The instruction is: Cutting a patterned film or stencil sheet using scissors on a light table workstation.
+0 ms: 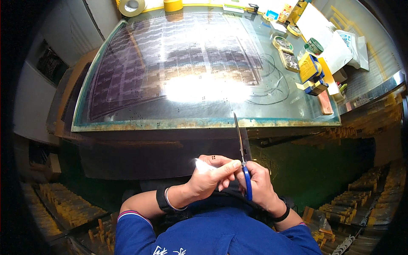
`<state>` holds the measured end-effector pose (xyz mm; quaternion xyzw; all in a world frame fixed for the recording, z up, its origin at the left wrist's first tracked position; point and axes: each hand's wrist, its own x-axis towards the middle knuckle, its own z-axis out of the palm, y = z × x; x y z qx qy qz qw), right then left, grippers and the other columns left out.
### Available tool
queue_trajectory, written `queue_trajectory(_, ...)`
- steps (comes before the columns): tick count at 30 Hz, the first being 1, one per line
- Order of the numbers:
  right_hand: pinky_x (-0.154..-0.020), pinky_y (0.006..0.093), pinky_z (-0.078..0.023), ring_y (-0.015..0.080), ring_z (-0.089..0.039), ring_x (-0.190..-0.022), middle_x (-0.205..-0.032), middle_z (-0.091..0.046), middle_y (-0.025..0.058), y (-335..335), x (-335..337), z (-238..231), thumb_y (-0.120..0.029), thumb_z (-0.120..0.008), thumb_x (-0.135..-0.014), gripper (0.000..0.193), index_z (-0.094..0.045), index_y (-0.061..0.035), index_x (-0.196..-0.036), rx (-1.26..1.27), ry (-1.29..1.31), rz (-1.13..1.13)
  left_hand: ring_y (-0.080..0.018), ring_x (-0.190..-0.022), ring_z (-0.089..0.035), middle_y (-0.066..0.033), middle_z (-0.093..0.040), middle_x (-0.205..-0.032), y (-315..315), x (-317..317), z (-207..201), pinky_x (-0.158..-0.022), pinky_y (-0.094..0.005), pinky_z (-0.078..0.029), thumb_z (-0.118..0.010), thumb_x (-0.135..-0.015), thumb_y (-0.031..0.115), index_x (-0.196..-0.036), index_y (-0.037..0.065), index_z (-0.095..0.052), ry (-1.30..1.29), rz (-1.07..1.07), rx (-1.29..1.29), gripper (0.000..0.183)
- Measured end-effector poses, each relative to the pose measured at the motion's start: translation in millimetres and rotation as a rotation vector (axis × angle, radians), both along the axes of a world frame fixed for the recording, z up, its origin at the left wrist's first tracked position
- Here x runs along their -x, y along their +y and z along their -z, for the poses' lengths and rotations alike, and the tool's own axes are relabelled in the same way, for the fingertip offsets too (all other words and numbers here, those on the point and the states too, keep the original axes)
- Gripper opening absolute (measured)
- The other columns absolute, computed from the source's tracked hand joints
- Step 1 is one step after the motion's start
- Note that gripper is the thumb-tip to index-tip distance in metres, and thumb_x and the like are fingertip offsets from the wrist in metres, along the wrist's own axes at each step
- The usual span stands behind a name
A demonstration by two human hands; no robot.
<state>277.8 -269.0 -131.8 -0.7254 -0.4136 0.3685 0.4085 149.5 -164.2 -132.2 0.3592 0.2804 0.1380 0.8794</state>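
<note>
My right hand [260, 182] grips a pair of scissors [247, 185] by the blue handle. Their long blades point away from me, along the right edge of a dark see-through film sheet [157, 155]. That sheet hangs over the front edge of the glass-topped table [204, 124] toward my body. Close beside the scissors, my left hand [210, 178] pinches the near right part of the film between thumb and fingers, its thumb almost touching my right hand. On the glass lie patterned film sheets [144, 63], partly washed out by bright glare.
Tape rolls [132, 6] stand at the table's far left. Along the right side are open tins [289, 60], a yellow and blue tape dispenser [312, 74] and a pinkish block [325, 103]. Racks with yellow-edged pieces [72, 199] flank me on both sides.
</note>
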Motion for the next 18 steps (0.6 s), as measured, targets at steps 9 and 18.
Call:
queue_trajectory(9, -0.039, 0.0210, -0.038, 0.0049, -0.049, -0.046, -0.056, -0.050, 0.0018, 7, -13, 18, -0.020, -0.058, -0.084, 0.024, -0.051, -0.0015, -0.071, -0.100, -0.074, -0.083, -0.0047, -0.043, -0.051, -0.0028, -0.058, -0.059, -4, 4, -4, -0.035, -0.0157, -0.038, -0.060, -0.084, 0.017, -0.082, 0.002, -0.064, -0.013, 0.040, -0.017, 0.016)
queue_trajectory(18, -0.040, 0.0220, -0.035, 0.0040, -0.046, -0.047, -0.055, -0.048, 0.0009, 11, -6, 10, -0.023, -0.058, -0.085, 0.029, -0.052, -0.0021, -0.065, -0.101, -0.106, -0.043, -0.0048, -0.044, -0.051, -0.0029, -0.057, -0.059, -4, 7, -4, -0.036, -0.0160, -0.037, -0.060, -0.084, 0.019, -0.082, 0.002, -0.064, -0.018, 0.078, -0.032, 0.018)
